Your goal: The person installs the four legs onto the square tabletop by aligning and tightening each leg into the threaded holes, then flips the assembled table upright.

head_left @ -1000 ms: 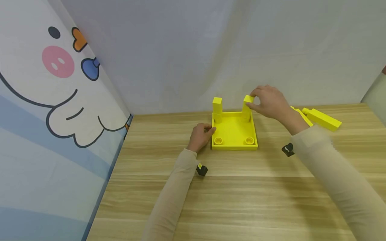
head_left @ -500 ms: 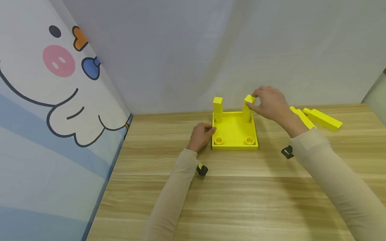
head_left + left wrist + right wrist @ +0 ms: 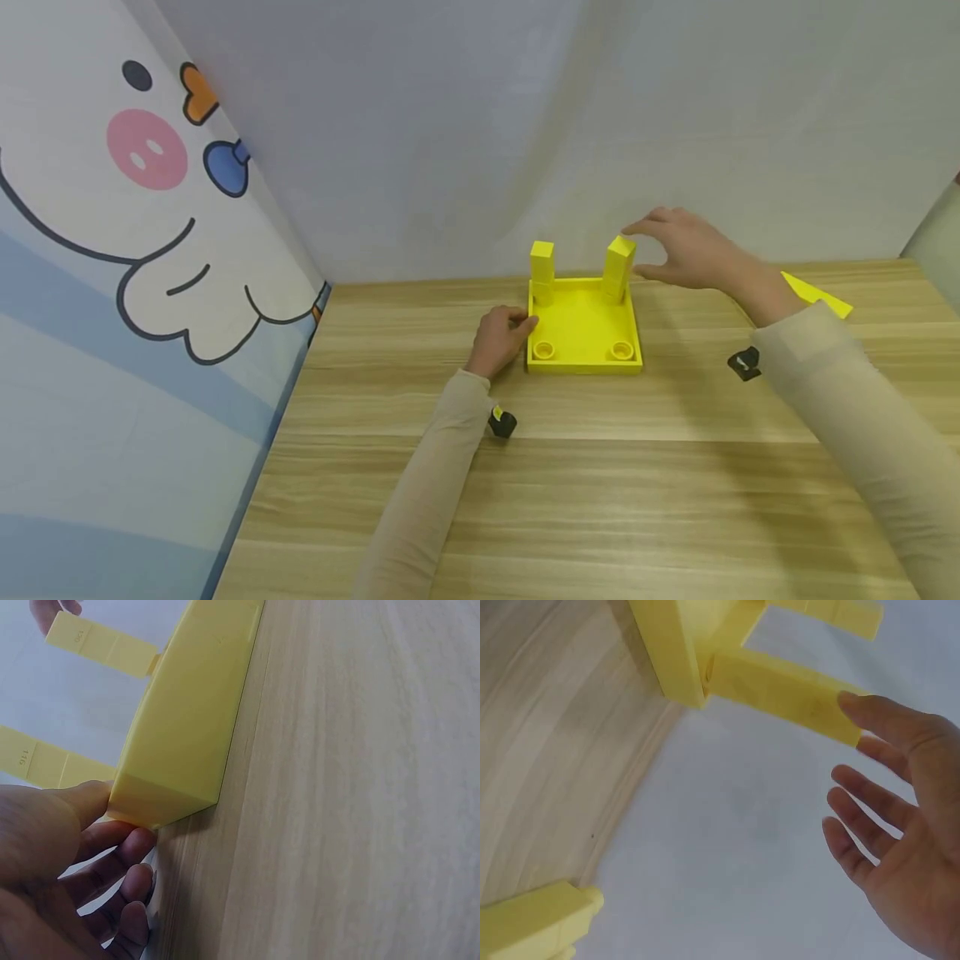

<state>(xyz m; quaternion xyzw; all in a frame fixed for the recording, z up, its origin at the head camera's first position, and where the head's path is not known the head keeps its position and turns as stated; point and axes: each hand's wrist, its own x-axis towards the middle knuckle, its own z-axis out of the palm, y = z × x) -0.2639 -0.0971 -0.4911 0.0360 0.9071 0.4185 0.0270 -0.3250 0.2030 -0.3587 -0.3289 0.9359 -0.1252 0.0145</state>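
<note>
A square yellow tray [image 3: 583, 367] lies on the table with two yellow posts upright at its back corners, the left post [image 3: 542, 265] and the right post [image 3: 617, 271]. Two round sockets show at its front corners. The left hand [image 3: 498, 340] grips the tray's left side; in the left wrist view its thumb and a finger pinch the corner of the yellow wall [image 3: 180, 720]. Beside the right post's top, the right hand [image 3: 693, 252] has its fingers and thumb spread. From the right wrist view, the thumb overlaps the post's end [image 3: 780, 690]; contact is unclear.
At the right, a loose yellow post [image 3: 821, 296] lies on the table, partly behind the right forearm. Two yellow pieces [image 3: 540, 919] show low in the right wrist view. A pale curtain [image 3: 420, 150] stands along the table's back edge, and a patterned one [image 3: 97, 333] at the left.
The right hand has released the right post and moved slightly right, its fingers spreading. Its forearm now covers more of the loose posts. The left hand stays on the tray.
</note>
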